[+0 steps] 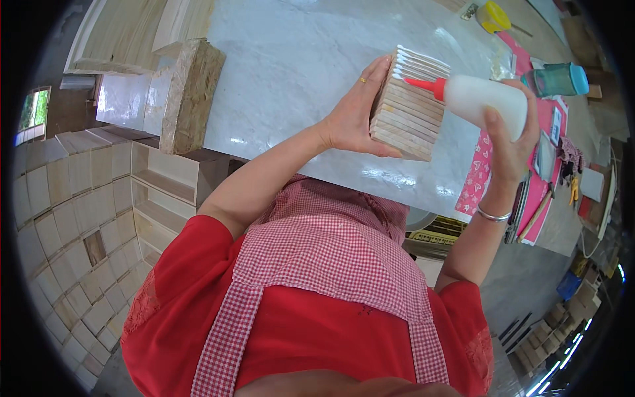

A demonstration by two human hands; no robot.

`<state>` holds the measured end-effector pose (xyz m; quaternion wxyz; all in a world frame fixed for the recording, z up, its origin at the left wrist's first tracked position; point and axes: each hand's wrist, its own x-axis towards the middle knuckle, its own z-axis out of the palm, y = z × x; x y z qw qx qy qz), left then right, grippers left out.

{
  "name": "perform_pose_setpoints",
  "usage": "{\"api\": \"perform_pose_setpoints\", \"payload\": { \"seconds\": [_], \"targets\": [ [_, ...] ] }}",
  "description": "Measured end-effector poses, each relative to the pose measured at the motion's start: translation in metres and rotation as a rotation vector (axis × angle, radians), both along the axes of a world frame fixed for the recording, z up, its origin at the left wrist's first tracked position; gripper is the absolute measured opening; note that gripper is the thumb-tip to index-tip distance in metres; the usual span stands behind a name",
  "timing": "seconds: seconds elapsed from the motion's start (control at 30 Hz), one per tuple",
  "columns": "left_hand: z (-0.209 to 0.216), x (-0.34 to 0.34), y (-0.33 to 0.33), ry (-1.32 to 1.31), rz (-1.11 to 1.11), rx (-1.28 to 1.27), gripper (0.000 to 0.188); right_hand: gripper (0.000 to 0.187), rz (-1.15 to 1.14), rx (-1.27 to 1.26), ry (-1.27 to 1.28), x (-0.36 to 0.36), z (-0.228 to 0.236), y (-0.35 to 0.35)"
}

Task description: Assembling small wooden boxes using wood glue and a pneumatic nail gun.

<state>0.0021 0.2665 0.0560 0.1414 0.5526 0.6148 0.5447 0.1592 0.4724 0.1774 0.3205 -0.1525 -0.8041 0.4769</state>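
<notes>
Over a marbled tabletop, my left hand clasped pale stacked wooden slats, white dabs dotting the upper ones; my right hand gripped a red-tipped white bottle

Slats are matt wood; bottle smooth plastic; tabletop glossy.

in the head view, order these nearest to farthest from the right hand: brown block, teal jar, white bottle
1. White bottle: held in the right hand.
2. Teal jar: just beyond the hand, to its right.
3. Brown block: far across to the left.
</notes>
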Motion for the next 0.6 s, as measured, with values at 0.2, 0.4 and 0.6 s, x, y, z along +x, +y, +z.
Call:
{"api": "perform_pose_setpoints", "payload": {
  "seconds": [0.2, 0.4, 0.6],
  "targets": [
    [-0.001, -0.001, 0.000, 0.014, -0.002, -0.005, 0.145, 0.049, -0.118, 0.080, -0.034, 0.039, 0.008, 0.024],
    [-0.001, -0.002, -0.001, 0.018, -0.001, -0.016, 0.145, 0.051, -0.135, 0.037, 0.008, 0.039, 0.008, 0.014],
    [-0.002, 0.000, 0.001, 0.014, -0.003, -0.014, 0.145, 0.048, -0.025, -0.016, 0.037, 0.002, -0.001, -0.010]
  ]
}}
